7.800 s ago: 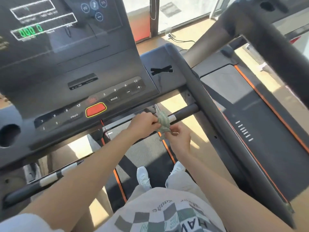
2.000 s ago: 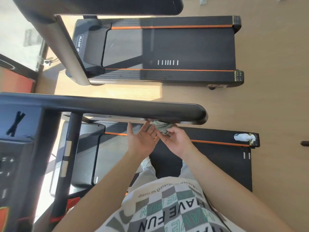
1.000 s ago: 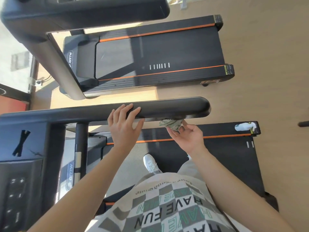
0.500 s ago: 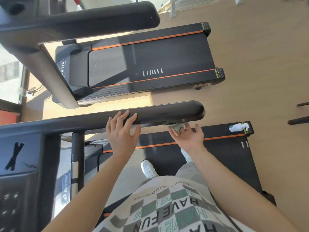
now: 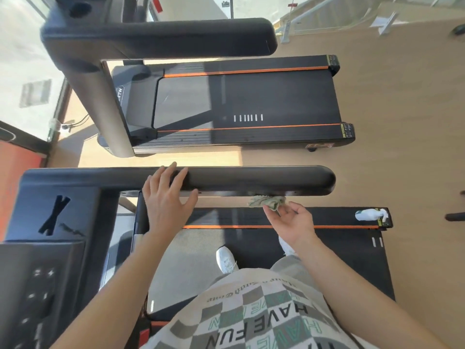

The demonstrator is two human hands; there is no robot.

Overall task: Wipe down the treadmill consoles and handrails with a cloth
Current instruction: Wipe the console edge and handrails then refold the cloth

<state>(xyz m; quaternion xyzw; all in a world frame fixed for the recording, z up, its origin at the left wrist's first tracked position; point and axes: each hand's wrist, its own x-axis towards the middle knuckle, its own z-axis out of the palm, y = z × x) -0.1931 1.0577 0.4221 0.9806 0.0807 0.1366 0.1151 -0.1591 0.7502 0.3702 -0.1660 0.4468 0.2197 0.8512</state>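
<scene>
Cloth (image 5: 267, 202) pinched in right hand (image 5: 293, 224), pressed under handrail (image 5: 251, 178); left hand (image 5: 168, 197) flat, steadying. Best swept toward rounded end.

Wood floor (image 5: 402, 96), two treadmills on it, white bottle (image 5: 370, 214) on near deck

A: Where's the cloth (image 5: 267, 202)?
B: Pinched in the right hand (image 5: 293, 222), pressed up against the underside of the handrail (image 5: 251, 178), toward its 3 o'clock end.
A: And the left hand (image 5: 167, 197)?
B: Flat on the same handrail, fingers (image 5: 176, 172) spread over its top, nearer the console (image 5: 37, 273) at 8 o'clock.
A: Anything else?
B: A white bottle (image 5: 370, 214) lies on the deck's rear corner at 3 o'clock; a second treadmill (image 5: 251, 102) stands at 12.
</scene>
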